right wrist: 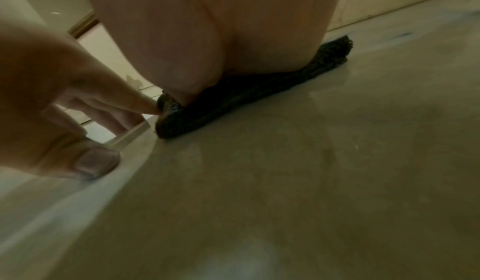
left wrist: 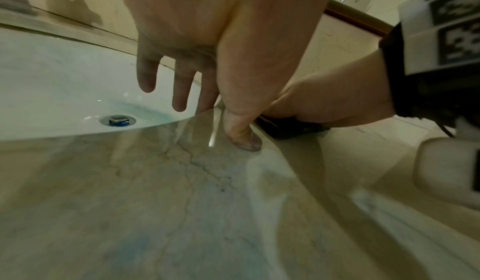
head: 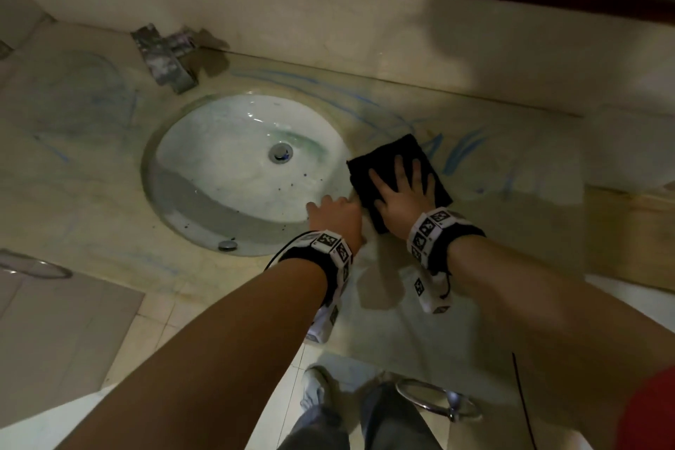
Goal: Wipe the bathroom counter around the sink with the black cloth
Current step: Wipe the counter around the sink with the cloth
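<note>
The black cloth [head: 387, 153] lies folded on the beige counter [head: 91, 175] just right of the white oval sink [head: 226, 164]. My right hand [head: 401, 186] presses flat on it with fingers spread. My left hand [head: 330, 208] rests on the counter at the sink's right rim, fingers straight. In the right wrist view the cloth [right wrist: 233, 103] sticks out from under my palm, and a left fingertip [right wrist: 149, 106] touches its near corner. In the left wrist view my left thumb [left wrist: 244, 138] presses on the counter [left wrist: 155, 181], and the cloth [left wrist: 291, 129] shows under my right hand.
Blue streaks [head: 456, 150] mark the counter behind and right of the cloth. A grey worn block [head: 164, 58] sits at the back wall behind the sink. The drain [head: 280, 152] is mid-basin. A metal ring [head: 438, 398] hangs below the counter's front edge, above my feet.
</note>
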The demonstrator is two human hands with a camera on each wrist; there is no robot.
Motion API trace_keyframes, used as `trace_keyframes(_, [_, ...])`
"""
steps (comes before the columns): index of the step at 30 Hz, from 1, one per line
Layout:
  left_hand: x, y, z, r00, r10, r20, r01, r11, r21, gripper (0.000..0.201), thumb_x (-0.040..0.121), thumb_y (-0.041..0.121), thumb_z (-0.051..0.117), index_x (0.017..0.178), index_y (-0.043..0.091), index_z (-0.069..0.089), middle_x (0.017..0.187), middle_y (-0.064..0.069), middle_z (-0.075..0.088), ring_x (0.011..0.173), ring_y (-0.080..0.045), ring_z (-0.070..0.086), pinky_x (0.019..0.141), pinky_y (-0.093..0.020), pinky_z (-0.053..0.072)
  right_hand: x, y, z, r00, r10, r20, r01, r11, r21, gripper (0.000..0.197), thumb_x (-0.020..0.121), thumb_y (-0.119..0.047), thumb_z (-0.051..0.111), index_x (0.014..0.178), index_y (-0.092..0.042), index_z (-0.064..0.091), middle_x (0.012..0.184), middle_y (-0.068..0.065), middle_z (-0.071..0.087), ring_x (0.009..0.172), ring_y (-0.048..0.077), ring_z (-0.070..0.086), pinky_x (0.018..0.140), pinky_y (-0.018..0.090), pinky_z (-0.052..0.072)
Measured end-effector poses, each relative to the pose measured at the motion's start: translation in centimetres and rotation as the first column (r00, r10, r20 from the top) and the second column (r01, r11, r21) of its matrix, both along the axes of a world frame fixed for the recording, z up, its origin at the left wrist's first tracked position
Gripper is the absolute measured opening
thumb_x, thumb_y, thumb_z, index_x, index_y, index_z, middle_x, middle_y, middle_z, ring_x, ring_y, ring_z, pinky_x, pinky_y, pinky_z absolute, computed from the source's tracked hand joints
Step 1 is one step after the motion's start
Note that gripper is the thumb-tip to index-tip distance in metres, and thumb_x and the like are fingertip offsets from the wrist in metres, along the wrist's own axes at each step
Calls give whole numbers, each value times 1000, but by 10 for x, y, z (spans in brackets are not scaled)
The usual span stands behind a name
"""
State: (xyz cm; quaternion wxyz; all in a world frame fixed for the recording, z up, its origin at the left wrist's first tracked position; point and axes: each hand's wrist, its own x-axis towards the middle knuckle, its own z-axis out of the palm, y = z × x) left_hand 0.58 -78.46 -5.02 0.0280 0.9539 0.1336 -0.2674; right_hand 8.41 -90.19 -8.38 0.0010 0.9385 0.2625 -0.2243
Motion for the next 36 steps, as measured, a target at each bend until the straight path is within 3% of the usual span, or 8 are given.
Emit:
trace_keyframes(6, [-1,-1,-2,999,44,-8,-44,999,8,66,81,49,70,135,26,40,120,-4,58,114,-31,49,93,-49,37,8,3,0,996,90,-5,-90,995,33,58,100,-47,27,152,-42,2,161,9,-17,145,40,-17,115,58,-7])
trace_keyframes(13, [1,-5,-1,997,69,-30,-68,997,36,65,82,50,69,135,28,41,121,-4,59,116,-31,49,93,-48,38,8,-21,7,990,124,-62,-122,992,37,59,99,-49,27,152,-42,1,162,1,-17,147,31,-17,118,53,-7])
trace_keyframes(19, [2,-5,2,998,41,-52,-40,999,19,84,82,47,70,148,31,22,123,-7,60,117,-34,49,94,-49,37,-11,-69,10,995,65,-71,-64,998,18,58,100,-51,26,151,-46,-1,161,-4,-18,147,27,-19,118,52,-4])
trace_keyframes(28, [9,-12,8,994,49,-95,-34,988,154,63,79,42,75,129,20,44,117,-10,60,114,-33,53,95,-46,39,-31,-136,13,991,-56,-118,53,998,-24,58,100,-53,23,151,-46,-5,160,-5,-21,147,26,-20,119,51,-7])
trace_keyframes(29, [15,-27,12,996,-6,-87,20,987,158,63,78,42,75,129,20,44,117,-10,60,113,-33,54,94,-45,40,-34,-158,17,985,-127,-118,125,992,-21,58,100,-53,23,150,-47,-5,160,-5,-21,147,26,-20,119,51,-7])
trace_keyframes(36, [13,-21,10,996,4,-89,9,990,143,66,78,44,74,131,20,41,116,-12,61,111,-35,55,93,-48,41,-28,-182,15,966,-230,-113,229,973,-25,58,99,-56,21,151,-46,-4,160,-6,-21,147,25,-19,119,49,-6])
